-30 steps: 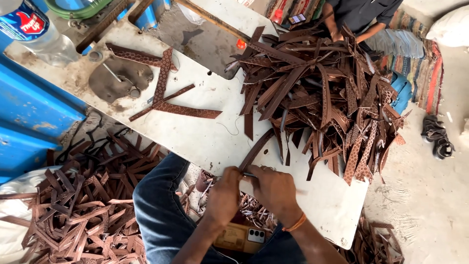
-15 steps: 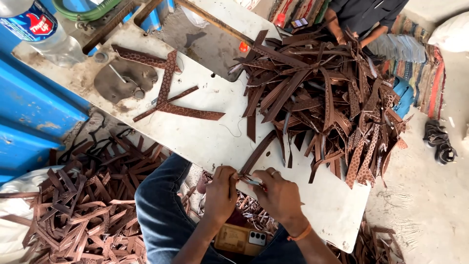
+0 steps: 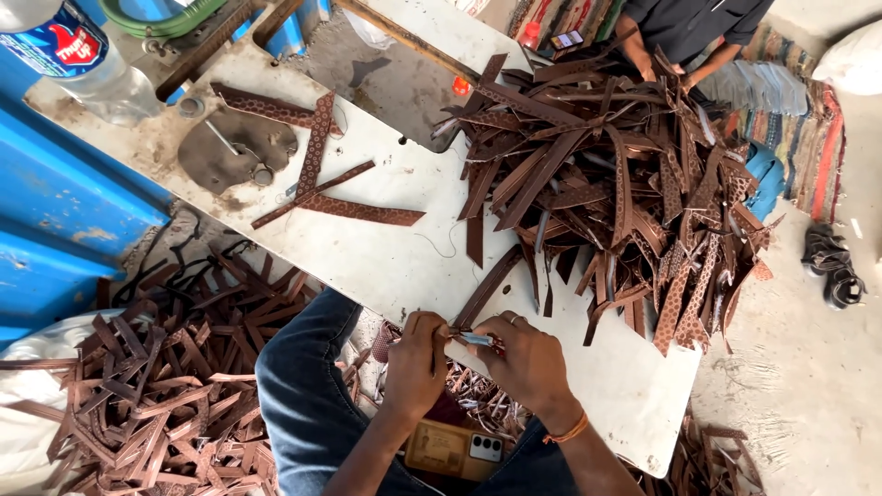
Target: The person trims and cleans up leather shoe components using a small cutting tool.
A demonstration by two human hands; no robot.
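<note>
White worktable (image 3: 386, 266): left hand (image 3: 415, 360), right hand (image 3: 525, 360) grip clamped on brown strap (image 3: 487, 287) (long axis up-right).

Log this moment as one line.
left hand: pinching brown leather strip end | right hand: holding small metal tool on strip | strip pile on white table

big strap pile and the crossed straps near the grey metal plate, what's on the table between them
Head view: between the strap pile and the crossed straps the white table is bare apart from a thin loose thread.
</note>
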